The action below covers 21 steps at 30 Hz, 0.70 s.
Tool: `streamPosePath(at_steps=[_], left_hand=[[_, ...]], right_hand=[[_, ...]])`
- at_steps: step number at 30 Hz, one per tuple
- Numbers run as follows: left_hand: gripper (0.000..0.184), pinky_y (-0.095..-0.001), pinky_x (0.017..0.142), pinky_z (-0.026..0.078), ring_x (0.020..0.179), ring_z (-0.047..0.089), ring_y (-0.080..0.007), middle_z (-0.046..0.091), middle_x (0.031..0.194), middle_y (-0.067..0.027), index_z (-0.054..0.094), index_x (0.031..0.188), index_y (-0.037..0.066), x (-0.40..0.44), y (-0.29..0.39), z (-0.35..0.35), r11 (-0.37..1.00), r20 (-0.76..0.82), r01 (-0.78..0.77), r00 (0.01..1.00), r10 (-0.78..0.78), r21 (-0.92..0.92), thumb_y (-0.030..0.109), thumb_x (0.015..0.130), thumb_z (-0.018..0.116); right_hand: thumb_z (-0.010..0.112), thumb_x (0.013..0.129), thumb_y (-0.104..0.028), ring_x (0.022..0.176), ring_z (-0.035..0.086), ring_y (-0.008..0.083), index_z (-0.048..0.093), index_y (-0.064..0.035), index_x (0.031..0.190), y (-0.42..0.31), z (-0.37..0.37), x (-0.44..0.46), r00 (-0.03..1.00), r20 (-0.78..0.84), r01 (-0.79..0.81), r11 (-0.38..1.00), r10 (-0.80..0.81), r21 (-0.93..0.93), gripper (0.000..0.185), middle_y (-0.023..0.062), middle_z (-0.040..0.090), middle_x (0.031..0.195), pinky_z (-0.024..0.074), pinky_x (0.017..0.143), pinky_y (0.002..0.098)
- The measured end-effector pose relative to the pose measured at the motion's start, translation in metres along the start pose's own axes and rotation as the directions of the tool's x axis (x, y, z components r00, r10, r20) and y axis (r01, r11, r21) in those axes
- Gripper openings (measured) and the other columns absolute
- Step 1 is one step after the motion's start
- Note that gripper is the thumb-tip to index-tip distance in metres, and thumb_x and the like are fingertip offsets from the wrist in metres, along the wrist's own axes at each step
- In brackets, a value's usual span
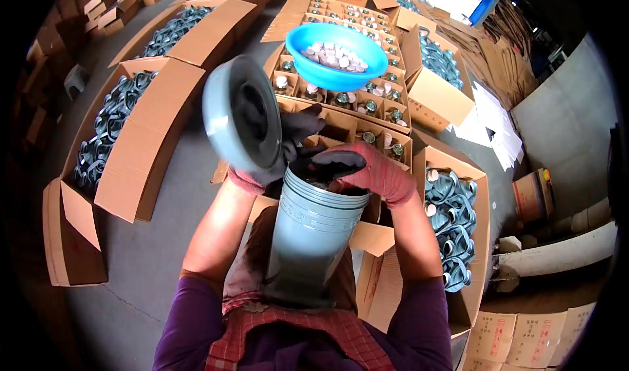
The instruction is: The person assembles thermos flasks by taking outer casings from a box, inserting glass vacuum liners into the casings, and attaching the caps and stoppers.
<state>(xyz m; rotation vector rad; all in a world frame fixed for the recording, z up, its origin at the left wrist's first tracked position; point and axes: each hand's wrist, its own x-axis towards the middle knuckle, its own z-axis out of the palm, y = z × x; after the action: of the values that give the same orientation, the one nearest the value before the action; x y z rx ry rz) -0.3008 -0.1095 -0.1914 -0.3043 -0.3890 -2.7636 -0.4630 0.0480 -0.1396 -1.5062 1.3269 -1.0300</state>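
Note:
A tall grey-blue plastic flask casing (319,217), with ridges around its open mouth, stands between my legs. My left hand (278,158), in a dark and red glove, is closed on a round grey-blue plastic flask part (219,112) with a dark hollow, tilted beside the casing's mouth. Several of its fingers stretch out behind that part. My right hand (377,174), in a red glove with dark fingertips, is bent over the mouth, its fingers curled inside the rim. What they hold there is hidden.
A blue basin (337,82) of pale round caps rests on divided cartons (386,125) of glass bottles. Cartons of grey-blue handled parts stand at left (154,118), right (485,207) and back right (436,102). White sheets (488,122) and flattened cardboard lie further right.

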Motion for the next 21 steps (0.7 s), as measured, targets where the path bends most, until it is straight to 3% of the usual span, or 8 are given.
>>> streamPosePath(at_steps=[4, 6, 7, 10, 13, 15, 19, 21], left_hand=[[0.042, -0.0457, 0.099, 0.044, 0.115, 0.054, -0.0264, 0.055, 0.127, -0.0130, 0.050, 0.128, 0.005, 0.003, 0.019, 0.007, 0.864, -0.191, -0.346, 0.881, 0.433, 0.365, 0.034, 0.097, 0.049], [0.040, -0.0380, 0.093, 0.046, 0.105, 0.058, -0.0203, 0.060, 0.115, -0.0095, 0.051, 0.125, 0.001, 0.000, 0.028, 0.005, 0.633, -0.050, -0.457, 0.785, 0.617, 0.625, 0.030, 0.098, 0.048], [0.044, -0.0365, 0.094, 0.045, 0.105, 0.058, -0.0200, 0.060, 0.113, -0.0102, 0.052, 0.121, -0.004, -0.005, 0.027, 0.008, 0.300, 0.063, -0.398, 0.685, 0.726, 0.867, 0.029, 0.092, 0.056], [0.070, -0.0321, 0.088, 0.047, 0.098, 0.060, -0.0203, 0.064, 0.104, -0.0093, 0.055, 0.116, -0.007, -0.025, 0.015, 0.007, 0.244, 0.190, -0.459, 0.713, 0.675, 0.854, 0.025, 0.060, 0.085], [0.072, -0.0378, 0.087, 0.049, 0.097, 0.064, -0.0267, 0.067, 0.103, -0.0148, 0.064, 0.104, -0.003, -0.026, 0.008, 0.010, 0.013, 0.480, -0.500, 0.838, 0.259, 0.866, 0.047, 0.058, 0.086], [0.069, -0.0382, 0.086, 0.049, 0.095, 0.065, -0.0316, 0.068, 0.095, -0.0164, 0.068, 0.093, -0.002, -0.016, -0.001, 0.022, -0.014, 0.501, -0.503, 0.858, 0.109, 0.864, 0.058, 0.061, 0.079], [0.058, -0.0392, 0.076, 0.052, 0.087, 0.067, -0.0341, 0.069, 0.088, -0.0164, 0.069, 0.084, -0.002, -0.001, -0.002, 0.034, 0.029, 0.524, -0.525, 0.851, 0.023, 0.851, 0.054, 0.068, 0.074], [0.054, -0.0388, 0.074, 0.052, 0.085, 0.067, -0.0343, 0.069, 0.089, -0.0170, 0.070, 0.083, -0.001, 0.002, -0.003, 0.033, 0.033, 0.627, -0.627, 0.779, 0.009, 0.778, 0.050, 0.067, 0.076]], right_hand=[[0.076, 0.070, -0.021, 0.082, 0.067, 0.0287, 0.066, -0.0059, 0.101, -0.017, 0.006, 0.002, 0.997, -0.031, -0.071, 0.888, 0.064, -0.455, 0.036, 0.0159, 0.068, 0.091, 0.0499, 0.073, 0.0343], [0.074, 0.075, -0.022, 0.081, 0.067, 0.0266, 0.066, -0.0048, 0.102, -0.018, 0.004, 0.003, 0.997, -0.062, -0.062, 0.882, 0.037, -0.467, 0.033, 0.0142, 0.069, 0.091, 0.0507, 0.073, 0.0348], [0.073, 0.077, -0.022, 0.080, 0.067, 0.0256, 0.066, -0.0042, 0.102, -0.016, 0.005, 0.002, 0.996, -0.080, -0.060, 0.881, 0.025, -0.470, 0.032, 0.0133, 0.069, 0.091, 0.0511, 0.073, 0.0351], [0.067, 0.085, -0.025, 0.081, 0.067, 0.0223, 0.066, -0.0021, 0.102, 0.010, 0.008, -0.004, 0.844, -0.531, 0.167, 0.901, 0.080, 0.401, 0.029, 0.0093, 0.070, 0.090, 0.0517, 0.077, 0.0360], [0.055, 0.093, -0.043, 0.113, 0.055, 0.0228, 0.053, -0.0015, 0.121, 0.053, 0.023, 0.000, 0.731, -0.669, 0.529, 0.731, -0.135, 0.431, 0.050, 0.0157, 0.056, 0.126, 0.0435, 0.096, 0.0365], [0.047, 0.091, -0.058, 0.112, 0.056, 0.0261, 0.048, -0.0001, 0.125, 0.058, 0.039, -0.005, 0.722, -0.666, 0.528, 0.771, -0.188, 0.355, 0.067, 0.0156, 0.051, 0.130, 0.0446, 0.096, 0.0377], [0.051, 0.088, -0.058, 0.099, 0.058, 0.0335, 0.051, -0.0030, 0.103, 0.081, 0.056, -0.018, 0.744, -0.663, 0.620, 0.452, -0.082, 0.641, 0.057, 0.0157, 0.058, 0.106, 0.0438, 0.097, 0.0475], [0.054, 0.088, -0.052, 0.089, 0.057, 0.0323, 0.050, -0.0039, 0.097, 0.080, 0.056, -0.012, 0.612, -0.740, 0.717, 0.591, -0.279, 0.370, 0.049, 0.0149, 0.057, 0.095, 0.0436, 0.094, 0.0488]])
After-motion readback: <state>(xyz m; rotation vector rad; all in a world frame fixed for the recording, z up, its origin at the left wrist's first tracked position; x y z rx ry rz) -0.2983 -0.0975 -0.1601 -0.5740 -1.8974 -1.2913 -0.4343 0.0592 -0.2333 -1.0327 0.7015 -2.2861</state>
